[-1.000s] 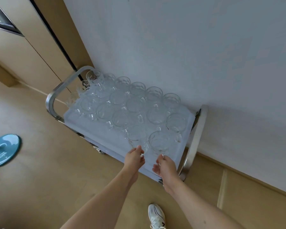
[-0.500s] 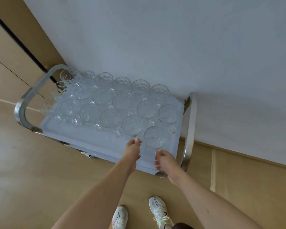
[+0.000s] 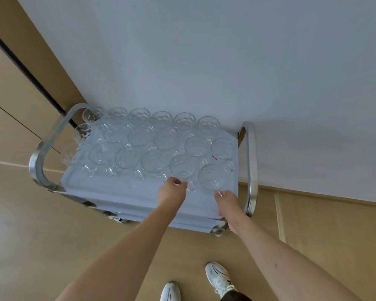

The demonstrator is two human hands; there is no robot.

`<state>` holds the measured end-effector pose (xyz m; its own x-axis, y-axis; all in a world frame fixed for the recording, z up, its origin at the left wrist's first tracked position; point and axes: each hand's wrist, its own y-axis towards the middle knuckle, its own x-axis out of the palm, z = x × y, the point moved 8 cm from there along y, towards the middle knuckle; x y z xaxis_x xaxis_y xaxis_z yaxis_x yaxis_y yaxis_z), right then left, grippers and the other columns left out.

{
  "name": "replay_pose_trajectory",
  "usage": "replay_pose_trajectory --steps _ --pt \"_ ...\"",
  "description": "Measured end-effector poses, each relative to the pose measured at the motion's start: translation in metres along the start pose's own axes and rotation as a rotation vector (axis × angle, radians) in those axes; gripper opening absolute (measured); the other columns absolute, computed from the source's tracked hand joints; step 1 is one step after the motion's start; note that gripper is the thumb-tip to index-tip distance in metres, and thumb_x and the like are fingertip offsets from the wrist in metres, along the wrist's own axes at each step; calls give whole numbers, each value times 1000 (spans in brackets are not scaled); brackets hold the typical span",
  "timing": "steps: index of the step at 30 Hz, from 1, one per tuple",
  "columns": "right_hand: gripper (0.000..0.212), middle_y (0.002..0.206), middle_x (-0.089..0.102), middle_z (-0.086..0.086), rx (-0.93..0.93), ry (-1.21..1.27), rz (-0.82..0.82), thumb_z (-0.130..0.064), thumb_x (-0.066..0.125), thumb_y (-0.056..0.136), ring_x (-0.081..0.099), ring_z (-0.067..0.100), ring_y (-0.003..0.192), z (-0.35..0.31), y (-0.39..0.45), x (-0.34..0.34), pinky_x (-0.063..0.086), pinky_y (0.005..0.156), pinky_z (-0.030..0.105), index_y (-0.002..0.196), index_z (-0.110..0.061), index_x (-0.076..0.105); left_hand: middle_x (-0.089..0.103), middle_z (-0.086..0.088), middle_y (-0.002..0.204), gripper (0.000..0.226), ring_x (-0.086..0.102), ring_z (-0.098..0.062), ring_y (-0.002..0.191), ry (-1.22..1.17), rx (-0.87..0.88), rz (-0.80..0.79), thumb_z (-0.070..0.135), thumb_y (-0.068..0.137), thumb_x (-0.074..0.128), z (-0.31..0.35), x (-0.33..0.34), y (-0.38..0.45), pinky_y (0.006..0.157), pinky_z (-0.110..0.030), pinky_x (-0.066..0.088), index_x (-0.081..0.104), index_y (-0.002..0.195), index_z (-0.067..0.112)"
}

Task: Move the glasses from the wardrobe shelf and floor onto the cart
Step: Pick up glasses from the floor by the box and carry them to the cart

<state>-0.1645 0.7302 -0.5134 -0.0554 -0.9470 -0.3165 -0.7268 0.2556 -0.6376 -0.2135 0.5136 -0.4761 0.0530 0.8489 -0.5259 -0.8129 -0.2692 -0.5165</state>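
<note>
Head view: since a second ago both hands have drawn back slightly from the two front glasses, which now stand on the cart [image 3: 122,192] top. Left hand [image 3: 171,192]: fingers curled, tips right at the handle of the near-left glass [image 3: 182,168]; whether it pinches the handle, cannot tell. Right hand [image 3: 228,199]: fingers loosely bent, tips at the base of the near-right glass [image 3: 213,177]; grip unclear. Other glasses [image 3: 141,135] fill the cart in rows, against the wall [image 3: 204,61]. White shoes [image 3: 218,276] on the wooden floor [image 3: 41,235].
</note>
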Motion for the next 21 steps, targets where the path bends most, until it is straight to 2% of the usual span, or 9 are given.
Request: replay_pose_trajectory --steps 3,5,8,9,11,13,15,17,21 --pt "39 124 54 2 1 36 64 -33 51 103 57 22 104 -9 -14 -9 48 91 34 138 -18 49 61 4 99 26 60 -18 88 91 145 -23 39 94 59 29 -13 -13 79 -31 49 65 113 22" --pt "47 130 53 3 -16 65 97 -30 53 102 57 20 107 -18 -27 -16 48 87 30 147 -19 44 57 5 98 29 60 -20 96 157 245 -46 40 96 58 47 -17 -24 84 -32 51 64 119 24" --pt "49 141 52 4 -94 67 157 -28 55 101 59 16 102 -36 -47 -31 46 77 24 149 -22 44 65 -1 104 33 58 -18 91 257 386 -52 42 97 58 76 -20 -42 78 -27 42 62 125 25" --pt "50 143 51 3 -124 78 178 -29 55 100 60 16 103 -42 -54 -36 49 80 24 149 -24 45 68 -2 106 34 56 -15 85 275 434 -54 42 97 58 84 -19 -47 77 -26 39 62 126 25" --pt "50 145 52 3 -178 106 221 -29 56 99 60 20 113 -51 -69 -52 52 95 32 148 -26 46 67 -2 103 35 54 -11 78 304 546 -70 42 97 57 104 -14 -61 75 -26 40 61 127 24" --pt "52 149 49 3 -206 116 273 -30 56 99 54 23 127 -54 -83 -70 47 103 32 149 -26 44 67 -3 107 36 58 -15 83 351 644 -100 43 98 56 122 -4 -78 75 -28 43 61 128 23" --pt "53 152 46 1 -235 130 323 -32 58 99 49 22 132 -53 -100 -88 42 97 27 150 -27 43 67 -6 115 37 62 -22 98 369 728 -148 43 98 56 137 9 -97 84 -33 50 60 129 23" --pt "55 151 46 0 -270 137 370 -34 60 97 48 21 133 -51 -116 -105 40 95 25 149 -29 44 64 -6 124 39 59 -26 114 387 802 -184 43 98 56 151 23 -115 97 -39 50 60 131 22" --pt "53 151 48 -1 -287 92 525 -34 61 96 45 18 138 -33 -151 -155 35 98 23 148 -30 46 63 -7 129 40 57 -28 118 469 972 -233 44 98 55 179 59 -161 101 -40 48 60 132 23"
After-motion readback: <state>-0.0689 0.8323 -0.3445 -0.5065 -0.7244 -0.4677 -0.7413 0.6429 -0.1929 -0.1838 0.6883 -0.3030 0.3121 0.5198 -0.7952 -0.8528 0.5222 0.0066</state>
